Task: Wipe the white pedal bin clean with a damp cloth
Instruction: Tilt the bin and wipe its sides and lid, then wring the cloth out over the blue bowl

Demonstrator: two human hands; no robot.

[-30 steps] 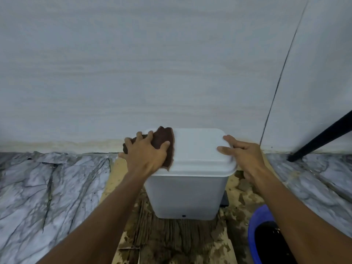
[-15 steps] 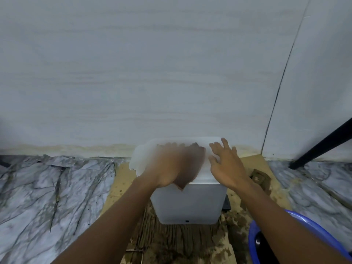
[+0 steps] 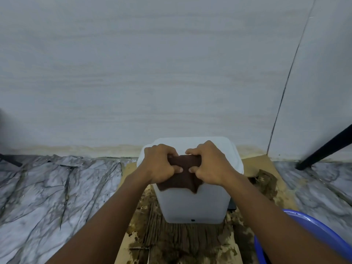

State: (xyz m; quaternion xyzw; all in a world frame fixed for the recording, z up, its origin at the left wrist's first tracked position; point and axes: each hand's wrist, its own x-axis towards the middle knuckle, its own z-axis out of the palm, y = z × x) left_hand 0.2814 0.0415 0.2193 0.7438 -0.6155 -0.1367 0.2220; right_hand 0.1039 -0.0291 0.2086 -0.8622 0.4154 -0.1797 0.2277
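I am looking down at a pale grey wall [image 3: 171, 73] that is filling the upper half of the view, with a dark seam [image 3: 285, 92] running down it to the right of where I am gripping. Below it a grey-veined marble floor [image 3: 47, 187] is spreading out to both sides of my hands. A sheet of cardboard [image 3: 190, 242], stained dark and wet, is lying under the grip and toward me. A black bar [image 3: 327, 147] is slanting down to the floor well off to the right. The rim of a blue basin [image 3: 314, 231] is showing just beside my right forearm; what is inside it is too dark for me to tell.

The white bin [image 3: 194, 206] is standing upright on the cardboard, directly beneath my hands, with its back near the wall. The brown cloth [image 3: 182, 178] is lying on the near edge of the lid, and its lower corners are hanging over the front face.

My left hand [image 3: 160, 164] is curling round the left side of the cloth, knuckles up. My right hand [image 3: 209, 164] is doing the same on the right side, fingers bunching the upper edge. Both are gripping the cloth, the thumb tips lying just beside each other at the middle. Both forearms are reaching forward from the bottom corners and converging over the bin.
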